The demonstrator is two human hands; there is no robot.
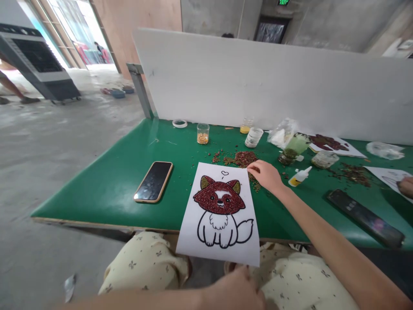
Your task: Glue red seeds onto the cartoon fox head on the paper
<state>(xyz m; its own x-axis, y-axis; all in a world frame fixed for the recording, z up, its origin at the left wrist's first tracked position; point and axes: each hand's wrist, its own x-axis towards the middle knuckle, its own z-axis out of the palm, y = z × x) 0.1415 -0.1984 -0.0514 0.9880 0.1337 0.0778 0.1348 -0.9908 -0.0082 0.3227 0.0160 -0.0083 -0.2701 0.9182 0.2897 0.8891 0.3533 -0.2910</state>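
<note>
Left hand [237, 289] at bottom middle, too blurry to tell its grip.
My right hand [266, 175] has bent fingers by the fox picture's [219, 211] corner, mid-frame; I can't tell if they pinch.

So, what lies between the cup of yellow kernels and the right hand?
Head view: loose reddish seeds, with some greenish ones, lie between cup and right hand.
</note>
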